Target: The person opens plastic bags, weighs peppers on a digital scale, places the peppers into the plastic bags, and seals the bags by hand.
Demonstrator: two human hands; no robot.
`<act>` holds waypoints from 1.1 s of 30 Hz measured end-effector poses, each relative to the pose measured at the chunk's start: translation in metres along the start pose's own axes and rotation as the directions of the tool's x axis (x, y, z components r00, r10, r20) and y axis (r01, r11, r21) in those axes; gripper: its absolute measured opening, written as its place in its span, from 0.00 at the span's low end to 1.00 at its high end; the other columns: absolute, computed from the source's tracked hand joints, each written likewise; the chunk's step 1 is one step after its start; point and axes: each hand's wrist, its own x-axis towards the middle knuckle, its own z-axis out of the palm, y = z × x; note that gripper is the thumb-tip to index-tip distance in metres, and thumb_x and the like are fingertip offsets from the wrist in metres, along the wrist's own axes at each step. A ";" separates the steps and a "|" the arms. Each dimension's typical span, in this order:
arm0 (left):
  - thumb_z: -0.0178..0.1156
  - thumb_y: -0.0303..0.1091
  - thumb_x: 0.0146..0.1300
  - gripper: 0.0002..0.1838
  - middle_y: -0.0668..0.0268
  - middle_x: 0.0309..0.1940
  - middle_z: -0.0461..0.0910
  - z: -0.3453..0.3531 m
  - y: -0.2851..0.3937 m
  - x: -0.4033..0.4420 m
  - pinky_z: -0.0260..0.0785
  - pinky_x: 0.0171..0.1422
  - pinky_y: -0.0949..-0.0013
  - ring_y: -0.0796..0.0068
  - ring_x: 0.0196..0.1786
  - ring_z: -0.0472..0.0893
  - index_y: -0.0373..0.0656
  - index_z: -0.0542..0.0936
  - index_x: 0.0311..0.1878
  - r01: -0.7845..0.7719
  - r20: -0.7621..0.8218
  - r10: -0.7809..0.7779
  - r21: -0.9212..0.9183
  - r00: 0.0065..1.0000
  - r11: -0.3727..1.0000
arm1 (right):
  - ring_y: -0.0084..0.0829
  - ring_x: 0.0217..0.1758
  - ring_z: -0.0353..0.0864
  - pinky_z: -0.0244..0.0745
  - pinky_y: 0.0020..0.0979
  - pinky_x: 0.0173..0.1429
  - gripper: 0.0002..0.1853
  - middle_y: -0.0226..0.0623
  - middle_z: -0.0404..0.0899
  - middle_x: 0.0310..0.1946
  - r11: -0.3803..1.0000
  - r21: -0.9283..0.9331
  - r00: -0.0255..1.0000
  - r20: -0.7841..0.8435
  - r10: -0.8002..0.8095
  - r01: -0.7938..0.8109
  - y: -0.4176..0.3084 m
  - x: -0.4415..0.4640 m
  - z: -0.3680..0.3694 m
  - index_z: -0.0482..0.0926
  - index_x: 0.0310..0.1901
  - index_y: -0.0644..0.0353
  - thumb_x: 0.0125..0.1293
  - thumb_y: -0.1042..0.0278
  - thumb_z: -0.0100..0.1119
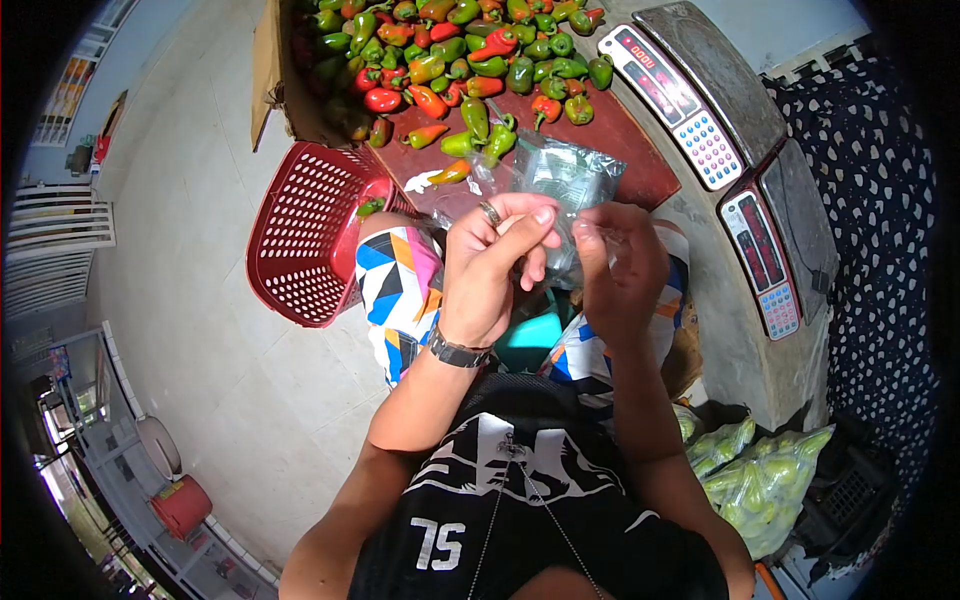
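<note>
My left hand, with a ring and a wristwatch, is closed in a pinch in front of my lap. Close beside it, my right hand pinches too, thumb against fingers. Thin clear plastic, a plastic bag, shows between the fingertips of both hands; its edges are hard to make out. Just beyond lies a pack of clear plastic bags on the red board. Green and red peppers are heaped past it, and a few loose ones lie nearest my hands.
A red perforated basket with a green pepper in it stands left of my knee. Two digital scales sit on the ledge to the right. Bags of green produce rest at lower right. A cardboard flap borders the heap.
</note>
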 end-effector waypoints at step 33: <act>0.70 0.31 0.69 0.08 0.65 0.24 0.81 -0.019 -0.003 0.005 0.69 0.32 0.72 0.79 0.26 0.77 0.36 0.85 0.37 -0.442 0.377 0.235 0.813 0.896 0.379 | 0.22 0.27 0.77 0.72 0.27 0.34 0.05 0.30 0.83 0.29 0.970 -0.191 0.938 0.282 0.201 -0.151 -0.009 0.014 -0.022 0.86 0.37 0.60 0.59 0.74 0.73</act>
